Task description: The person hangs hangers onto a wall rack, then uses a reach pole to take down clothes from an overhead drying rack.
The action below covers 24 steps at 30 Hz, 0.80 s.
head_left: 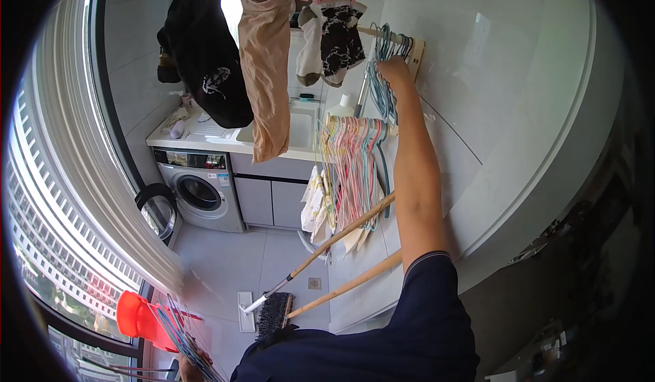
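Note:
My right hand (394, 71) reaches up on an outstretched arm to the wall rack at upper right. Its fingers are curled round blue-grey clothes hangers (385, 97) that hang there, some still hooked on the rail. Low at the left edge of my body, my left hand (191, 368) is partly cut off by the frame. It is closed on a bunch of thin wire-like clothes hangers (179, 334), which fan upward beside a red plastic chair (140, 320). Below the rack hangs a row of pink, white and green hangers (351, 170).
Overhead, a black garment (208, 61), a beige cloth (265, 75) and socks (341, 40) hang from clips. Ahead are a sink counter (300, 126) and a washing machine (201, 191) with its door open. A mop (293, 273) and a broom (275, 314) lean at right.

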Tool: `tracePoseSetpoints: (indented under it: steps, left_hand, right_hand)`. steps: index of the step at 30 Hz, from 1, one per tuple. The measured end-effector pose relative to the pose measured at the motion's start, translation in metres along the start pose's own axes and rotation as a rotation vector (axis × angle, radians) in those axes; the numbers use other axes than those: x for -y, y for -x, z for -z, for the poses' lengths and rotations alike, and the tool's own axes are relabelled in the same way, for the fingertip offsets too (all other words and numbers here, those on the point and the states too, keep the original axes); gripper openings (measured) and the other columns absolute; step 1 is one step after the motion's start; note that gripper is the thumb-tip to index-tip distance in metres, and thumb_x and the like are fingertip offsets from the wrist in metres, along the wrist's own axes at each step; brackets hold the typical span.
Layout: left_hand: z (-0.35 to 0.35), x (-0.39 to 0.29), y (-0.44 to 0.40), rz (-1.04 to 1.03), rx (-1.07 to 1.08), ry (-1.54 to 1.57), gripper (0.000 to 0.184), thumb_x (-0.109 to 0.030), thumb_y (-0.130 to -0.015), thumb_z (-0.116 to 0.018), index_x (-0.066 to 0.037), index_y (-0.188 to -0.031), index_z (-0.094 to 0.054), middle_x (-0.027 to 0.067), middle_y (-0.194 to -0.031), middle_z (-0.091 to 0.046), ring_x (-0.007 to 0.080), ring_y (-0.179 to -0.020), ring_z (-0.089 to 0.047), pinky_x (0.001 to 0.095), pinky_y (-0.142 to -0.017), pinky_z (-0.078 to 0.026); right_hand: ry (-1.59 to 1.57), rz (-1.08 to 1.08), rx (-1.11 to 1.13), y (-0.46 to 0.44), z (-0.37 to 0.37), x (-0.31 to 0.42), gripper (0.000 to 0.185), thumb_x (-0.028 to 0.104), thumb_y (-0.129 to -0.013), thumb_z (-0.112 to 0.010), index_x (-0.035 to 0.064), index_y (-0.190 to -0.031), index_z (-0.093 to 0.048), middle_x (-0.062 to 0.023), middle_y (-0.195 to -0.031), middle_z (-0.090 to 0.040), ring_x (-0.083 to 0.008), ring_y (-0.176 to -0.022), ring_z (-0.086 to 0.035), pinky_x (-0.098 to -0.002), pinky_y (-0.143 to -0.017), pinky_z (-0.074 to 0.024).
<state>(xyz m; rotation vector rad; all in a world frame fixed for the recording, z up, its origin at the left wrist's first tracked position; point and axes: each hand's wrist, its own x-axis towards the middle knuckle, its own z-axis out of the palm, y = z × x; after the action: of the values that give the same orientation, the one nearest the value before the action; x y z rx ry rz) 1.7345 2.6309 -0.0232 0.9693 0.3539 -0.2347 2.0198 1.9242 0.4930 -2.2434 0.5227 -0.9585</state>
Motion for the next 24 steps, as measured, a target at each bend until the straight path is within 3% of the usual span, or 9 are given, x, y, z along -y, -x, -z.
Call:
tracePoseSetpoints:
  steps: [3,5,7,9,10,13,16,19,24]
  left_hand:
    - [0.007,-0.006,-0.005,-0.017,0.011,0.001,0.025,-0.015,-0.079,-0.062,-0.003,-0.098,-0.05,0.0095,-0.062,-0.057,0.0271,-0.051,-0.061,0.0393,-0.045,-0.052]
    - [0.007,-0.009,-0.012,-0.022,0.024,0.009,0.025,-0.015,-0.079,-0.061,-0.003,-0.098,-0.05,0.0094,-0.062,-0.056,0.027,-0.051,-0.061,0.0394,-0.045,-0.052]
    - [0.008,-0.008,-0.015,-0.033,0.033,0.018,0.026,-0.015,-0.079,-0.061,-0.003,-0.099,-0.05,0.0093,-0.062,-0.056,0.0269,-0.051,-0.061,0.0394,-0.045,-0.052]
    - [0.007,-0.008,-0.018,-0.043,0.048,0.029,0.026,-0.015,-0.08,-0.061,-0.003,-0.1,-0.049,0.0091,-0.062,-0.056,0.0269,-0.051,-0.061,0.0395,-0.045,-0.052]
    - [0.006,-0.006,-0.02,-0.041,0.054,0.037,0.026,-0.016,-0.08,-0.061,-0.003,-0.1,-0.049,0.0091,-0.062,-0.056,0.0268,-0.051,-0.061,0.0395,-0.045,-0.052]
    - [0.012,0.005,-0.024,-0.023,0.075,0.054,0.025,-0.014,-0.08,-0.06,-0.002,-0.1,-0.05,0.01,-0.062,-0.056,0.0269,-0.052,-0.061,0.0391,-0.046,-0.053]
    - [0.014,0.01,-0.027,0.008,0.075,0.062,0.024,-0.011,-0.079,-0.06,-0.002,-0.099,-0.05,0.011,-0.063,-0.056,0.027,-0.054,-0.06,0.0386,-0.047,-0.053]
    - [0.003,0.01,-0.027,0.013,0.049,0.052,0.025,-0.011,-0.078,-0.06,-0.002,-0.099,-0.05,0.0111,-0.063,-0.056,0.0271,-0.054,-0.06,0.0387,-0.047,-0.053]
    - [-0.007,0.008,-0.024,0.009,0.019,0.038,0.026,-0.009,-0.077,-0.061,-0.002,-0.099,-0.05,0.0112,-0.063,-0.056,0.0272,-0.053,-0.06,0.0387,-0.047,-0.053]
  right_hand:
    - [-0.059,-0.003,0.068,-0.024,-0.008,-0.01,0.02,0.015,-0.08,-0.058,0.0004,-0.068,-0.063,-0.0119,-0.062,-0.056,-0.0226,-0.053,-0.052,-0.0426,-0.045,-0.0379]
    - [0.24,0.237,0.183,-0.041,-0.006,-0.024,0.022,0.014,-0.081,-0.054,-0.0011,-0.07,-0.065,-0.0169,-0.068,-0.061,-0.0271,-0.062,-0.059,-0.0452,-0.052,-0.0434]
    - [0.454,0.332,0.171,-0.045,-0.008,-0.025,0.024,0.014,-0.081,-0.05,-0.0026,-0.072,-0.066,-0.0221,-0.075,-0.064,-0.0315,-0.071,-0.064,-0.0458,-0.06,-0.0479]
    - [0.579,0.274,0.029,-0.008,-0.009,-0.003,0.027,0.014,-0.08,-0.047,-0.0039,-0.075,-0.068,-0.0274,-0.084,-0.066,-0.0357,-0.082,-0.068,-0.0447,-0.069,-0.0515]
    - [0.594,0.245,0.021,0.002,-0.008,0.004,0.029,0.014,-0.079,-0.046,-0.0049,-0.08,-0.069,-0.0302,-0.094,-0.066,-0.037,-0.094,-0.067,-0.0419,-0.082,-0.0514]
    - [0.57,0.063,-0.018,0.034,0.003,0.028,0.025,0.017,-0.079,-0.056,0.0081,-0.096,-0.072,-0.0163,-0.109,-0.067,-0.036,-0.104,-0.063,-0.0437,-0.09,-0.0502]
    - [0.629,0.238,-0.237,0.034,0.008,0.024,0.028,0.023,-0.082,-0.059,-0.0015,-0.088,-0.07,-0.0224,-0.097,-0.068,-0.0366,-0.097,-0.065,-0.0447,-0.082,-0.0514]
    - [0.643,0.252,-0.285,0.031,0.026,0.04,0.021,0.015,-0.08,-0.057,0.0065,-0.093,-0.072,-0.0171,-0.1,-0.069,-0.037,-0.094,-0.066,-0.0447,-0.081,-0.0529]
    - [0.444,0.611,-0.569,-0.003,0.034,0.04,0.021,0.02,-0.084,-0.06,0.0094,-0.097,-0.073,-0.0159,-0.092,-0.07,-0.0364,-0.085,-0.064,-0.0441,-0.079,-0.0508]
